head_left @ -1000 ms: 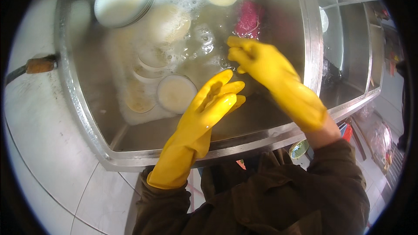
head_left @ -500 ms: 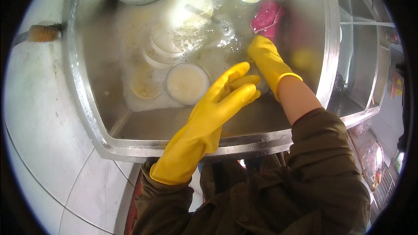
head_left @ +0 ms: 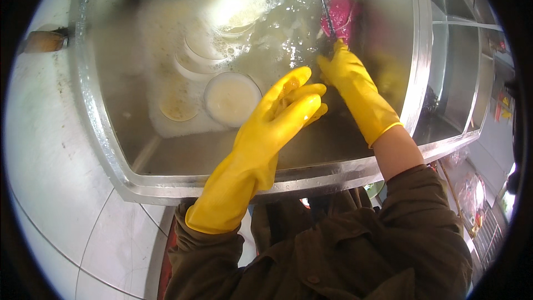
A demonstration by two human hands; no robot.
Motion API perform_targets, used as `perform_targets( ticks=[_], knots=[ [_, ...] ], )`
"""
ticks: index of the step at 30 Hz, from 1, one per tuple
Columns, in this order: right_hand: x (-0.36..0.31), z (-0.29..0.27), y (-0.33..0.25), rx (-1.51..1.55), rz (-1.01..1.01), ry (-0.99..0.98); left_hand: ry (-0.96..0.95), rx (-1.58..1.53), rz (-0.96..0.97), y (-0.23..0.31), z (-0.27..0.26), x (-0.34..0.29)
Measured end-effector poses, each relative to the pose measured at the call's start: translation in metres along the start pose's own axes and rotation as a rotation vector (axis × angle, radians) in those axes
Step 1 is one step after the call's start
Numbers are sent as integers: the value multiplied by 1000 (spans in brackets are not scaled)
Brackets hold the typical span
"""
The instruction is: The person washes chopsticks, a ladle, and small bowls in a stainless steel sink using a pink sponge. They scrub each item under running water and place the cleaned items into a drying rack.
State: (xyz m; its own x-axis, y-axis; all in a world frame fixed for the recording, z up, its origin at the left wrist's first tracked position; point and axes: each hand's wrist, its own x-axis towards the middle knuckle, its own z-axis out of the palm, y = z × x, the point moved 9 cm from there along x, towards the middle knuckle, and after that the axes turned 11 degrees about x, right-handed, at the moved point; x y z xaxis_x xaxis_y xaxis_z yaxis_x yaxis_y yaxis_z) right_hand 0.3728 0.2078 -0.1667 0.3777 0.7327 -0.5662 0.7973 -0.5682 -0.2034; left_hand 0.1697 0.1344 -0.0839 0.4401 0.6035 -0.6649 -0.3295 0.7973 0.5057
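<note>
My yellow-gloved left hand (head_left: 288, 108) and right hand (head_left: 347, 72) hover mid-frame over a silver steel sink (head_left: 111, 155), white bowls (head_left: 232, 99) in grey suds, a pink cloth (head_left: 341, 11) upper right.

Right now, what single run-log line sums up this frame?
left yellow rubber-gloved hand: raised over steel sink, holding nothing | right yellow rubber-gloved hand: reaching into soapy water by thin dark rod, pink object | round white bowl: submerged

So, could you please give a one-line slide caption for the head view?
Two yellow-gloved hands, left hand and right hand, over a steel sink of soapy water and bowls.
</note>
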Motion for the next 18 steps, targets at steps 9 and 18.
perform_targets(
  ticks=[9,18],
  knots=[
    [-27,81,52,-325,37,-662,-11,68,67,-3,-2,2],
    [-5,107,48,-66,-23,-753,18,56,78,1,-4,-2]
  ],
)
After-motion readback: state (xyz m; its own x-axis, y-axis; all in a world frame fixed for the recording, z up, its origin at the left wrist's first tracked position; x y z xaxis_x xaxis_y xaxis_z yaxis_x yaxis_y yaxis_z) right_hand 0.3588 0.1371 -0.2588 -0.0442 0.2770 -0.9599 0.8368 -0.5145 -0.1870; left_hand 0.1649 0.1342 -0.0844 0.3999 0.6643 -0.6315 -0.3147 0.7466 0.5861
